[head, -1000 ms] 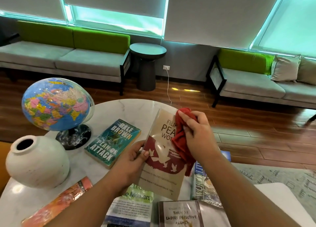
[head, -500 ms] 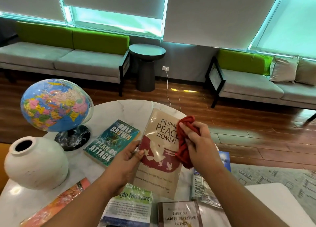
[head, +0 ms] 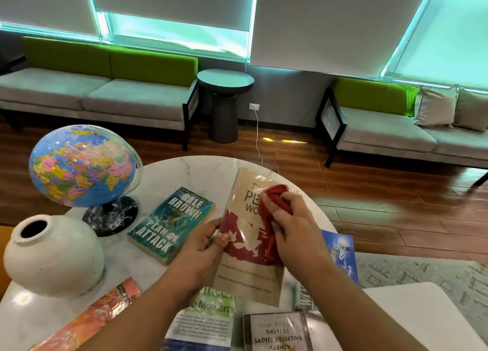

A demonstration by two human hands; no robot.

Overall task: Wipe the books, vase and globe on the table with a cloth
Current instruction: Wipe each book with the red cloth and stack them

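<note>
Over the near edge of the table (head: 184,171), the left hand (head: 200,247) pinches the tan book (head: 250,276) by its left side, lifted above other books (head: 277,335). The right hand (head: 295,229) curls round the cloth (head: 277,196), pressing it on the cover. The cover looks glossy, perhaps plastic-wrapped; a hard push could twist it from that one-sided pinch. The vase (head: 55,255) and globe (head: 81,165) stand at the left edge.

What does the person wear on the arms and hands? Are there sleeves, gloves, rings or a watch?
Nothing worn is visible. The left hand and the right hand have no gloves and no rings that show. The left forearm and the right forearm are uncovered as far as the picture's edge: no sleeve, watch or bracelet shows.
</note>
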